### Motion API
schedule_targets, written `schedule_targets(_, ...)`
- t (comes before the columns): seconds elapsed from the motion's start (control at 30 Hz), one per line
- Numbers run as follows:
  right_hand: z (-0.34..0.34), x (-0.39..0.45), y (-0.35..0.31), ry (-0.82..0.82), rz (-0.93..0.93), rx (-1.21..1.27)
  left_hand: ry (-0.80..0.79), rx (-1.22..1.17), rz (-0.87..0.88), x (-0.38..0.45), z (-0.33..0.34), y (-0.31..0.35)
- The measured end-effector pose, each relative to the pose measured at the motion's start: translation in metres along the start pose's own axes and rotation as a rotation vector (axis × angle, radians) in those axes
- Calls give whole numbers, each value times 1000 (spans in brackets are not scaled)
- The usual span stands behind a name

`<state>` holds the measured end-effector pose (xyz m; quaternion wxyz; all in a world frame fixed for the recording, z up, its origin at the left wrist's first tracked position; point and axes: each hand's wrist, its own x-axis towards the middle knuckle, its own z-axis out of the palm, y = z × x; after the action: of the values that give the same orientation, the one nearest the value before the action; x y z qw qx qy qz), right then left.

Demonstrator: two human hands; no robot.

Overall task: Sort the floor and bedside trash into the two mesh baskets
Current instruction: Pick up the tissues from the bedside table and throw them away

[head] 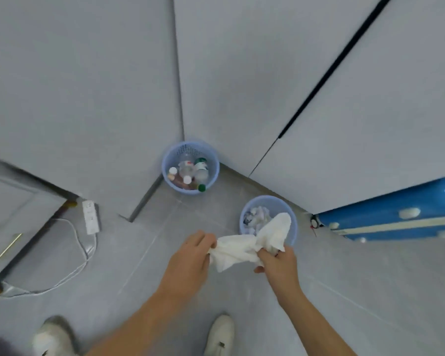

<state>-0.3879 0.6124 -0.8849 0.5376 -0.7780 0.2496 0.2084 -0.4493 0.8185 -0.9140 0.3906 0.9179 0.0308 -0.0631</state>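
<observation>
Both hands hold one crumpled white tissue (244,246) above the grey floor. My left hand (190,260) pinches its left end, and my right hand (278,263) grips its right part, whose upper flap rises over the near basket. That near blue mesh basket (292,214) holds crumpled paper (257,218). The far blue mesh basket (170,155) stands in the wall corner and holds several plastic bottles (190,173).
A white power strip (90,219) with its cable lies on the floor at the left beside a grey cabinet (13,217). A blue suitcase (396,214) lies at the right. My two white shoes (220,335) stand at the bottom.
</observation>
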Motion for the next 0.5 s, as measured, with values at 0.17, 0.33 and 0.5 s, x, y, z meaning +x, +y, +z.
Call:
schedule_targets(0.17,-52,118,73,163,20,-116,-83,-1,45,95,122,14)
schedule_targets(0.33,-61,234,133,159,-69,-397,-203,173,14,189,230,-3)
schedule_targets(0.5,-51,271,159,-66,32,-764,-338,410,12,190,249,-21)
